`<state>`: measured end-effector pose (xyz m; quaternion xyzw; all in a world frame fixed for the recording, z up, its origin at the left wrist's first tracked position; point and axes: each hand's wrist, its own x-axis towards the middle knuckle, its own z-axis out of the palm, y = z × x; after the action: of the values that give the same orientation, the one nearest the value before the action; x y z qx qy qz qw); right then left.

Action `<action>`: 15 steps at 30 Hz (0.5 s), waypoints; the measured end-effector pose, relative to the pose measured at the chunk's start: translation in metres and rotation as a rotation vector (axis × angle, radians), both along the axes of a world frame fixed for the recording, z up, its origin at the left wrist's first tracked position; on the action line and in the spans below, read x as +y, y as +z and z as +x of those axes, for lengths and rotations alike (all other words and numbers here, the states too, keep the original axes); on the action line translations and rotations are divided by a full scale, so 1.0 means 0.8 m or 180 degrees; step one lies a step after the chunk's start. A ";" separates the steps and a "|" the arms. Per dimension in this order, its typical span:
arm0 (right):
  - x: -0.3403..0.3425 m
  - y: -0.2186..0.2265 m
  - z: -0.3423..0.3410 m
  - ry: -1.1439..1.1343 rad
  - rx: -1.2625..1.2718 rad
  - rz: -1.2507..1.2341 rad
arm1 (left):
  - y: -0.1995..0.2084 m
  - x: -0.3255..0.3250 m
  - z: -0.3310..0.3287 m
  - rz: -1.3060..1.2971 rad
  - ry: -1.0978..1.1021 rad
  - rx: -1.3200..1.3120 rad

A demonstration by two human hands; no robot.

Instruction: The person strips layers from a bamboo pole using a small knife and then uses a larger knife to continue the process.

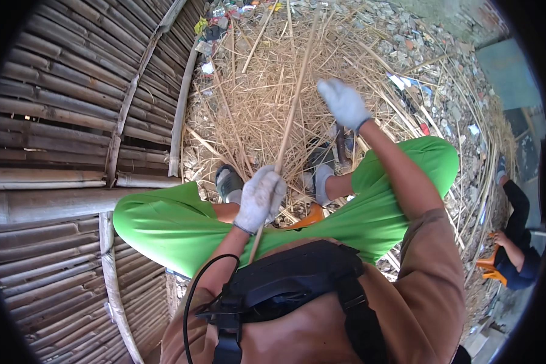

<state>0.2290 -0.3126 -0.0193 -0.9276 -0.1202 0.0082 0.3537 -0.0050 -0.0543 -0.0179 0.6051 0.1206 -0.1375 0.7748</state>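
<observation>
My left hand (261, 197), in a soiled white knit glove, is closed round a long, thin bamboo stick (294, 103). The stick's lower end comes back toward my lap, and its far end reaches out over the straw-like litter. Apart from the stick, my right hand (344, 104) is raised off to its right in a similar white glove. Its fingers look drawn together but are blurred, and nothing shows clearly in them. Below that hand, near my right foot, stands a dark, narrow object (343, 147) whose kind I cannot make out.
A bamboo-slat wall (60, 127) with thick poles rises on my left. Dry shavings (255, 109) and rubble cover the ground ahead. Loose bamboo strips (385, 100) lie to the right. An orange seat (309, 217) shows between my legs. Another person (515, 242) sits at far right.
</observation>
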 end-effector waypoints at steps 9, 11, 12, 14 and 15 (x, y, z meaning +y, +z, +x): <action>0.094 -0.015 -0.091 0.1586 0.0306 -0.0547 | -0.020 0.028 0.011 -0.1685 0.0142 0.0318; 0.102 -0.019 -0.103 0.1284 0.0347 -0.0736 | -0.026 0.033 0.011 -0.1873 -0.0032 0.0261; 0.106 -0.022 -0.108 0.1242 0.0055 -0.0708 | -0.017 0.028 0.011 -0.1957 0.0176 0.0393; 0.111 -0.027 -0.112 0.1219 0.0172 -0.0835 | -0.025 0.034 0.013 -0.2238 0.0111 0.0511; 0.117 -0.024 -0.115 0.1210 0.0230 -0.0886 | -0.027 0.038 0.015 -0.2365 0.0082 0.0571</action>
<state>0.1366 -0.2189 -0.0388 -0.9272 -0.2777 0.1244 0.2186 0.0068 -0.0238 -0.0395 0.2670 0.1375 -0.2145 0.9294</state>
